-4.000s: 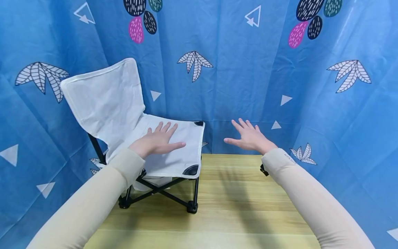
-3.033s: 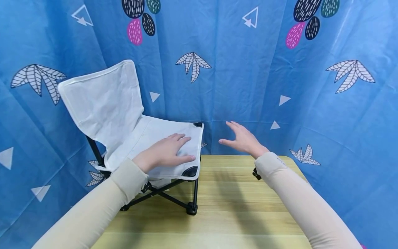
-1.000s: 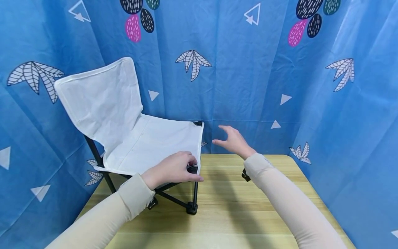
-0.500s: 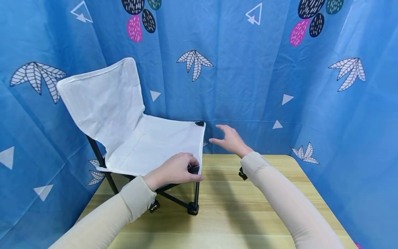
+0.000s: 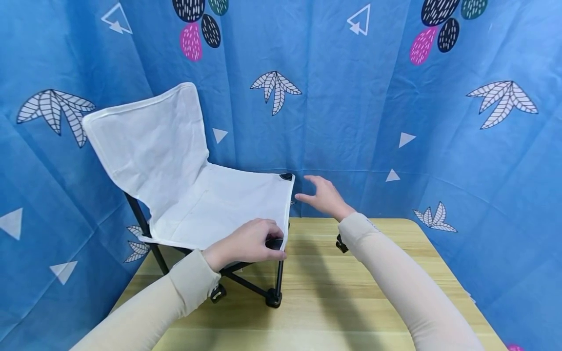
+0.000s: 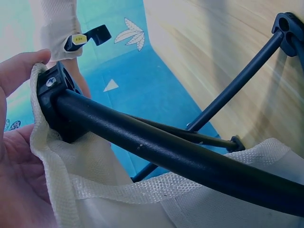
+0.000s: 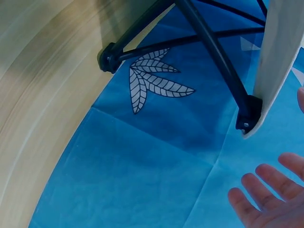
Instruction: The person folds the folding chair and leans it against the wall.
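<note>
A white fabric folding chair with a black tube frame stands on the left, its seat front facing right. My left hand grips the near front corner of the seat, fingers over the black corner patch. In the left wrist view, the thumb lies at the seat's edge beside a black plastic joint. My right hand hovers just right of the far front corner, thumb and fingers apart and holding nothing. The right wrist view shows a gap between its fingertips and that corner's bracket.
Under the chair is a pale wooden tabletop, whose right edge slants toward the front. Blue patterned curtains surround it at the back and both sides. Crossed black legs reach down to the tabletop.
My left hand has come down from over the seat and taken hold of the near front corner. My right hand has moved left toward the far corner. The seat front has shifted slightly right.
</note>
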{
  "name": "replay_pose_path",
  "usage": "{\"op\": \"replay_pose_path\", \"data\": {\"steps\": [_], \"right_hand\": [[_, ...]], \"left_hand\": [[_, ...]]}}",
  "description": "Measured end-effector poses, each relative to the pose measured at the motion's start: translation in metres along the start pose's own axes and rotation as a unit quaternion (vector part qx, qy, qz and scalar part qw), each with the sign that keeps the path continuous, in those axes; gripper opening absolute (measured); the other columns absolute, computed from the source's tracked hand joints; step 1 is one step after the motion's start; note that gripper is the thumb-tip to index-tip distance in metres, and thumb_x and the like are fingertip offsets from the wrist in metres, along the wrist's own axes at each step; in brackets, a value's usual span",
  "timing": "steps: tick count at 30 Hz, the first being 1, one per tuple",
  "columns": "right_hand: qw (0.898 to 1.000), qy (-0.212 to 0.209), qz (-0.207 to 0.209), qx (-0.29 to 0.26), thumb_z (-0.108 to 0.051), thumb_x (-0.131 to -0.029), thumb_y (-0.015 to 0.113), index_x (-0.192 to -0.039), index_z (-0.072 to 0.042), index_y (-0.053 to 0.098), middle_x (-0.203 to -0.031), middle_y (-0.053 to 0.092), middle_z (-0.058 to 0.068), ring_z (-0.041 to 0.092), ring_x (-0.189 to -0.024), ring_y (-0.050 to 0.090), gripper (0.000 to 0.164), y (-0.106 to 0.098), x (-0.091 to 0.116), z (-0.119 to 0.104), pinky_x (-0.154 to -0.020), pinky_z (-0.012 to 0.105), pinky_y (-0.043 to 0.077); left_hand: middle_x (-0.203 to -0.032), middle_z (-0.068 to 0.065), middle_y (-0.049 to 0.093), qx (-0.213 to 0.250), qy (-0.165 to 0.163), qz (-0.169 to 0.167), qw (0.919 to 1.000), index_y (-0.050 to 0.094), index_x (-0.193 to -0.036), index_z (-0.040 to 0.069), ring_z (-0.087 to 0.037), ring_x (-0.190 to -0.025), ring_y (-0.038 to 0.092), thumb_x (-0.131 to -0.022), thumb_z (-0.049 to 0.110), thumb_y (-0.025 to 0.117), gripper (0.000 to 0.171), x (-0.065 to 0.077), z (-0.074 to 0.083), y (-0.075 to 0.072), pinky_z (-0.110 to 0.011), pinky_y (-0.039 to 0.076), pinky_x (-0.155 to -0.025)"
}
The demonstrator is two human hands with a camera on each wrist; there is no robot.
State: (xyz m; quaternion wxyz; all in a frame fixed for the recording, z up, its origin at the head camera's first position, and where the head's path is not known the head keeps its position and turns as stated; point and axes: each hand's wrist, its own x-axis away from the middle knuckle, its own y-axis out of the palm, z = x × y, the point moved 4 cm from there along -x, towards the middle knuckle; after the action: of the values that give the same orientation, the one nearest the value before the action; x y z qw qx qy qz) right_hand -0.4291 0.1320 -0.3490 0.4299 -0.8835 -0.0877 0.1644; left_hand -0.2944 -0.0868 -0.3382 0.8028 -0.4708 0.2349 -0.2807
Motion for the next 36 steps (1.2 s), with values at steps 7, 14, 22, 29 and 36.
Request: {"op": "replay_pose_path", "data": {"steps": [7,14,22,29,36], "right_hand": [[1.0,-0.002,0.005,0.001,-0.048,-0.102,0.075,-0.165,-0.007,0.044,-0.17,0.045,0.017,0.038,-0.16,0.04,0.081,-0.001,-0.004,0.001,-0.128,0.059,0.038],[1.0,-0.005,0.001,-0.001,-0.046,-0.103,0.074,-0.165,-0.008,0.044,-0.17,0.045,0.016,0.038,-0.16,0.04,0.079,0.001,-0.008,-0.001,-0.128,0.058,0.039],[1.0,-0.009,-0.009,0.002,-0.044,-0.104,0.073,-0.165,-0.008,0.044,-0.17,0.045,0.016,0.037,-0.16,0.039,0.076,0.003,-0.013,-0.003,-0.129,0.057,0.038],[1.0,-0.007,-0.007,0.002,-0.043,-0.106,0.072,-0.164,-0.007,0.045,-0.17,0.046,0.018,0.038,-0.16,0.039,0.074,0.003,-0.02,0.001,-0.129,0.057,0.037],[1.0,-0.007,-0.012,-0.009,-0.043,-0.107,0.068,-0.165,-0.008,0.044,-0.17,0.045,0.017,0.038,-0.16,0.039,0.072,0.005,-0.024,0.007,-0.128,0.058,0.038]], "left_hand": [[-0.096,0.007,0.067,0.013,0.01,-0.018,0.9997,0.081,-0.109,0.011,-0.01,-0.082,0.056,-0.091,0.033,0.085,0.029,0.002,0.003,0.001,-0.029,0.047,-0.074],[-0.095,0.009,0.066,0.011,0.024,-0.026,0.9993,0.081,-0.11,0.013,-0.008,-0.081,0.054,-0.091,0.035,0.086,0.029,0.004,0.005,0.0,-0.027,0.046,-0.073],[-0.098,0.008,0.068,0.023,0.047,-0.046,0.9976,0.08,-0.112,0.011,-0.007,-0.083,0.055,-0.093,0.032,0.086,0.029,0.005,0.012,0.0,-0.025,0.046,-0.074],[-0.097,0.008,0.067,0.029,0.055,-0.063,0.9961,0.08,-0.113,0.009,-0.006,-0.082,0.055,-0.093,0.029,0.086,0.029,0.006,0.013,0.0,-0.024,0.046,-0.073],[-0.098,0.009,0.067,0.028,0.061,-0.078,0.9947,0.08,-0.115,0.011,-0.006,-0.083,0.055,-0.092,0.032,0.086,0.031,0.007,0.014,0.0,-0.023,0.047,-0.075]]}}
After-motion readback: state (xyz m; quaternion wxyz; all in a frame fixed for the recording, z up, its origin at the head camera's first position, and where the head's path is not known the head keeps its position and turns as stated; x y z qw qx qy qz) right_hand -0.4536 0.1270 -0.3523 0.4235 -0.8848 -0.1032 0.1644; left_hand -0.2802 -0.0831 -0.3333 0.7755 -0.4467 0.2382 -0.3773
